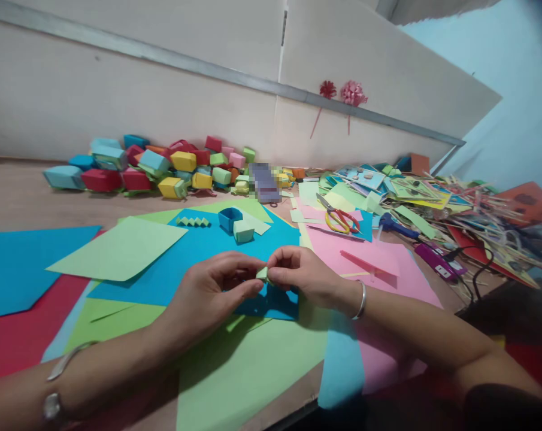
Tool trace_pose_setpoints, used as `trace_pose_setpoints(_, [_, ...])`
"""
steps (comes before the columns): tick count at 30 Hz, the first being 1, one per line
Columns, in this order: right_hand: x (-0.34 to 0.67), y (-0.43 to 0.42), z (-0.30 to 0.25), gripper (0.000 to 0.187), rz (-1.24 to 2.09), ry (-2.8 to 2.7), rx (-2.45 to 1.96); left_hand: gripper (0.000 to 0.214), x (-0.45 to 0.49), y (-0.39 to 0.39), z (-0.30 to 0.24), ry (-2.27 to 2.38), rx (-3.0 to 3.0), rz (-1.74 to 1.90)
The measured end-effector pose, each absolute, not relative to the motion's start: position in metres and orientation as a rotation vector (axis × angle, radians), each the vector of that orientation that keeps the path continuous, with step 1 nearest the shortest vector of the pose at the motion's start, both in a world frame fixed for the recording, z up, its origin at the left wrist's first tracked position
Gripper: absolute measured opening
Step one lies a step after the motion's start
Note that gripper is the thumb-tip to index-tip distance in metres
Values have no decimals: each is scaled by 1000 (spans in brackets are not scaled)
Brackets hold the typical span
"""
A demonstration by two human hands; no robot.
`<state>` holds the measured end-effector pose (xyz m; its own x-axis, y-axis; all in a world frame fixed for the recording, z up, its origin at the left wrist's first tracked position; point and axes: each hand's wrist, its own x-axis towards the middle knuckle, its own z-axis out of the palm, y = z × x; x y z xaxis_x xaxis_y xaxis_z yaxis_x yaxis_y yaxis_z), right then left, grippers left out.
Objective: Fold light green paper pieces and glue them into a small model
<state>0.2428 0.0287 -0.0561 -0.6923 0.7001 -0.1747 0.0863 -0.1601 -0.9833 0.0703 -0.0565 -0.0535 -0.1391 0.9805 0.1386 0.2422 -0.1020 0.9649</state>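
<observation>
My left hand (212, 293) and my right hand (300, 272) meet above a blue sheet (190, 251), both pinching a small folded piece of light green paper (262, 274) between fingertips. Only a corner of the piece shows between the fingers. Behind the hands, on the blue sheet, stand a small open blue paper box (229, 218), a light green paper box (244, 231) and a green zigzag-folded strip (193, 221).
Loose coloured sheets cover the table: green (118, 248), pink (378, 263), red (23, 329). A pile of folded paper boxes (158, 164) lies at the back wall. Red-and-yellow scissors (340, 218), a purple device (435, 260) with cable and a heap of cards and sticks (468, 206) lie to the right.
</observation>
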Motion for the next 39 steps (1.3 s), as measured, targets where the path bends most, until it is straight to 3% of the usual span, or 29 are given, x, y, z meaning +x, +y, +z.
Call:
trace_pose_setpoints(9, [241,22,-55,41,1847,-1695,-830,24,74,-57,-53,1324,1372,1308])
trace_pose_setpoints(12, [241,23,-58,43,1807,-1749,-779,12,74,-58,-49,1323,1381,1260])
trace_pose_setpoints(18, [246,27,-61,15,1363,-2022,-681,22,69,-52,-48,1285,943,1265])
trace_pose_setpoints(24, [251,25,-61,12,861,-2281,-507,23,69,-47,-53,1183,505,1291])
trace_pose_setpoints(32, [248,21,-68,12,674,-2261,-525,19,74,-51,-52,1166,454,1256])
trace_pose_setpoints(39, [248,20,-67,12,647,-2206,-550,36,73,-52,-53,1209,574,1240])
